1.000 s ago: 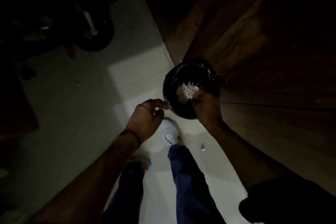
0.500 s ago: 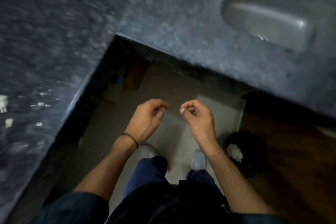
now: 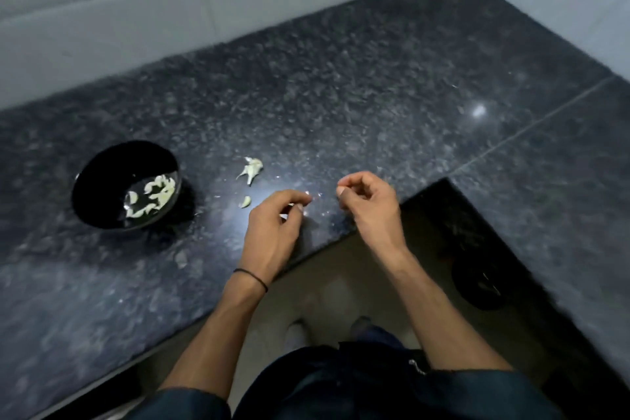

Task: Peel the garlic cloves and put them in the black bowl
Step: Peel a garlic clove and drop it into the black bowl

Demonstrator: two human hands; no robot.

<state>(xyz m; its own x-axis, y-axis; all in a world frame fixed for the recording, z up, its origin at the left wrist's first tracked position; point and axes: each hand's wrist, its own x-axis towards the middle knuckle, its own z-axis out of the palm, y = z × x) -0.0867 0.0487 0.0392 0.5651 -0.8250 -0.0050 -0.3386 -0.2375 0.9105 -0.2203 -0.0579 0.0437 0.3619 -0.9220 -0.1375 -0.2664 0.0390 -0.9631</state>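
Note:
The black bowl stands on the dark granite counter at the left, with several peeled garlic cloves inside. To its right lie a garlic piece with loose skin and a single clove. My left hand hovers over the counter's edge just right of that clove. Its fingers are curled, and a small pale bit shows between thumb and fingertips, which looks like a garlic clove. My right hand is level with it on the right, fingers curled in with nothing seen in them.
The granite counter wraps around an inner corner where I stand. White tiled walls back it. A black-lined bin sits on the floor, low on the right beneath the counter edge.
The view swung up from the bin on the floor to the counter. My right hand left the bin, and both hands now hover over the counter edge near the bowl.

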